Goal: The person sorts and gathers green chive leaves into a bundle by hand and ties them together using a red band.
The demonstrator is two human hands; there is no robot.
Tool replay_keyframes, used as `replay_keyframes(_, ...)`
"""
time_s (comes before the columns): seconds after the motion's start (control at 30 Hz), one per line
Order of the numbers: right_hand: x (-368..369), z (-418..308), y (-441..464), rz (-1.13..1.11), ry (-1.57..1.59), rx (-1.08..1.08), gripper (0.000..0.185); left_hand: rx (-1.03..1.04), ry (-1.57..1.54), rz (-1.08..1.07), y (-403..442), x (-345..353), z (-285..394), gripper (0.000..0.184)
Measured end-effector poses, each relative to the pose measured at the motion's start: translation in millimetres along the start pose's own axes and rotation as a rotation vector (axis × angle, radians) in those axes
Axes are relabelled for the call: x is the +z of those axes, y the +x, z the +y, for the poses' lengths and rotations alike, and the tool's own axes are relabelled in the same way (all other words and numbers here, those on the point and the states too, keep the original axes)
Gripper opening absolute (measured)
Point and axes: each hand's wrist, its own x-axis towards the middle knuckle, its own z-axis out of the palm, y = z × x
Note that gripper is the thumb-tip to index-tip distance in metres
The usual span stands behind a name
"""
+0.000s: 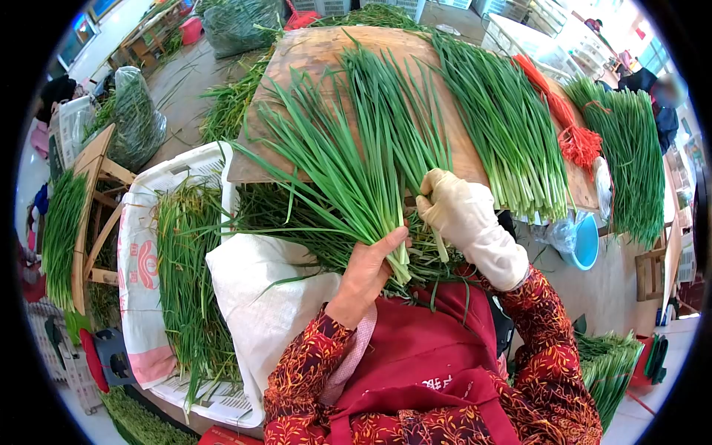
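Note:
My bare left hand (368,273) is closed round the pale stem ends of a bunch of garlic chives (348,174), whose leaves fan out over the wooden board (297,55). A cream glove covers my right hand (460,211), just to the right of that bunch. Its fingers are pinched on a few chives (439,243), with a pale stem end showing below the glove. More chive leaves (393,104) lie on the board beyond both hands. On the board's right side rests a wide layer of chives (504,126), stems toward me.
Red ties (578,144) lie beside another chive pile (623,163) at the right. A white crate (226,174) of loose chives stands left, a white sack (259,282) near its edge. A blue bucket (582,245) is below the board. A person (664,111) is at the far right.

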Motion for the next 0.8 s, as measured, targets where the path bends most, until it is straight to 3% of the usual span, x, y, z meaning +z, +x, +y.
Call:
replay_keyframes(0.17,-12.3,15.5,0.8,-0.086,0.66,0.221,0.017,-0.066,-0.067,0.001,0.9,-0.5,2.2,0.031)
replay_keyframes(0.3,-7.3,30.4,0.3,-0.155,1.137,0.247,0.019,-0.092,-0.127,-0.046,2.8,0.0,2.8,0.031)
replay_keyframes(0.57,2.1,18.4,-4.4,-0.358,1.283,0.244,0.022,-0.037,-0.086,-0.078,1.8,7.7,0.9,0.032)
replay_keyframes(0.8,-7.7,-0.9,-13.7,-0.288,1.032,0.306,0.015,-0.003,-0.089,-0.023,-0.8,17.0,2.7,0.035)
